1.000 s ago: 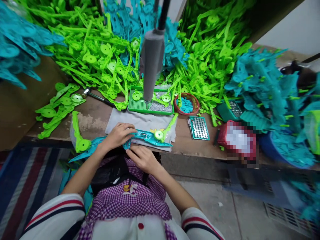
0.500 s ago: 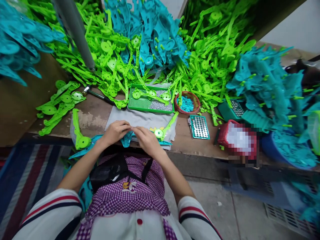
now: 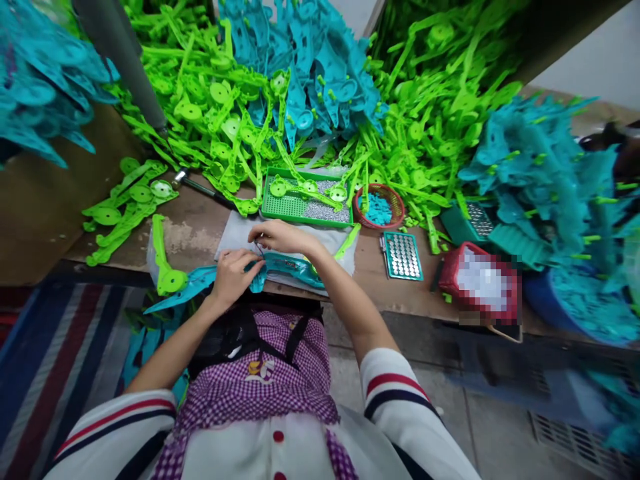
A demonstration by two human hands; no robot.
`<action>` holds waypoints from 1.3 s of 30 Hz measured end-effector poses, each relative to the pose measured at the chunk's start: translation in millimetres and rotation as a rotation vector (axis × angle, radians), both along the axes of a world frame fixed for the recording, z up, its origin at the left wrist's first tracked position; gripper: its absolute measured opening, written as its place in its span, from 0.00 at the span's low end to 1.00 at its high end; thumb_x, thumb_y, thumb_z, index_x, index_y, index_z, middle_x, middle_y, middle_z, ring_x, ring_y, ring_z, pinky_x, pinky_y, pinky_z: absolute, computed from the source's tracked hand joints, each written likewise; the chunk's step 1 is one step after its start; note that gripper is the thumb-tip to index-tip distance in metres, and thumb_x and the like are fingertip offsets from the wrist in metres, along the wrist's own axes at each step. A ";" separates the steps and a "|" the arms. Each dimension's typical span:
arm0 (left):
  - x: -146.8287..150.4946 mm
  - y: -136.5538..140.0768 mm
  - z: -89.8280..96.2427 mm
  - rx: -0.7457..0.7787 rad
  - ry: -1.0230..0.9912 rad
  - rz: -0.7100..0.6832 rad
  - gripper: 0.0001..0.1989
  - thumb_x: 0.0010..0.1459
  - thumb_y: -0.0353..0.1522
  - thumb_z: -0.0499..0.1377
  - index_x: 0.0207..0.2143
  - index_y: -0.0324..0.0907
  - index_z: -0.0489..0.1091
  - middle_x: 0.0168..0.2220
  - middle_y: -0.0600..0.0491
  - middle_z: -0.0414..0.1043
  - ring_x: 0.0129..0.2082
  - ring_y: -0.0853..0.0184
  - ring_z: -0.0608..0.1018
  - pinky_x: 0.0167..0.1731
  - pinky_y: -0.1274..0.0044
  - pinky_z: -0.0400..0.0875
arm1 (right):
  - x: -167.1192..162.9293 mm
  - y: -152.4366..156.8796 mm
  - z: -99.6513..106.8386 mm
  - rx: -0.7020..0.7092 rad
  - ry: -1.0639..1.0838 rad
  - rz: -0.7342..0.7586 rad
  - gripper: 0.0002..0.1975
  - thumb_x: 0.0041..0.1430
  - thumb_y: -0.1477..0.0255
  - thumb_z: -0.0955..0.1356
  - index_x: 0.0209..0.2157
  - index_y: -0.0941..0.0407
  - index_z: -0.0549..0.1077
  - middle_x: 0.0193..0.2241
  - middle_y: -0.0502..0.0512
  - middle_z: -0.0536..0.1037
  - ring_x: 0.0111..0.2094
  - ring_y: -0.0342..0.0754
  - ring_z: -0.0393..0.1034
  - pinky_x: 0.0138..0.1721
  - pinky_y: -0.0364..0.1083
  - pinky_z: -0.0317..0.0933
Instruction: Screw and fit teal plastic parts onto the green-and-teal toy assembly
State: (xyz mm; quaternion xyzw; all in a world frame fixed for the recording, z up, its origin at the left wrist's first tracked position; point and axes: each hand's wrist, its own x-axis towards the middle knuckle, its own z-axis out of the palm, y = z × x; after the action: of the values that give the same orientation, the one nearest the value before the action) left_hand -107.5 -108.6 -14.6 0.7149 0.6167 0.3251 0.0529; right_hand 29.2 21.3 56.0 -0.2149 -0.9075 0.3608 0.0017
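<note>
Grey cloth, teal part under both hands

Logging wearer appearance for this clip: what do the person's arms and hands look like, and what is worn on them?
Both hands, left hand and right hand, are bare: no gloves, and no rings or watch that I can make out. The forearms are uncovered. Short white sleeves end in red and navy striped cuffs.

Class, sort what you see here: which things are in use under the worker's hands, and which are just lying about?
In use: teal plastic part, left hand, right hand, grey cloth.
Lying about: hammer, red basket, green tray, button-cell tray.
</note>
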 end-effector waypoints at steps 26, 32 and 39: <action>2.8 9.5 34.3 -0.208 0.249 -0.155 0.10 0.64 0.33 0.55 0.35 0.43 0.76 0.32 0.47 0.78 0.35 0.59 0.77 0.40 0.65 0.58 | 22.5 -53.3 15.0 0.096 0.270 -0.359 0.15 0.66 0.77 0.61 0.50 0.57 0.73 0.47 0.58 0.78 0.47 0.46 0.72 0.49 0.47 0.65; 2.3 1.8 48.4 -0.329 0.092 -0.173 0.12 0.64 0.31 0.53 0.44 0.43 0.74 0.39 0.47 0.78 0.41 0.58 0.78 0.43 0.66 0.61 | 32.9 -147.9 -47.0 -0.139 0.454 -0.693 0.17 0.65 0.69 0.64 0.54 0.56 0.67 0.32 0.51 0.78 0.29 0.43 0.74 0.34 0.42 0.70; -18.9 12.9 48.9 -0.527 -0.264 -0.353 0.16 0.59 0.29 0.51 0.48 0.42 0.72 0.46 0.47 0.74 0.45 0.62 0.77 0.44 0.71 0.71 | -7.0 -163.6 -81.9 0.030 0.455 -0.804 0.22 0.64 0.66 0.66 0.58 0.56 0.64 0.41 0.58 0.79 0.33 0.45 0.76 0.35 0.43 0.73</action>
State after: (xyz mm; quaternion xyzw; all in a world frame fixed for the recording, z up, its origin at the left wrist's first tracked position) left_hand -126.5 -95.7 34.3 0.7241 0.5342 0.2304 0.3704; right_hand 22.2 -142.4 -25.9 -0.4654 -0.7337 0.3565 0.3436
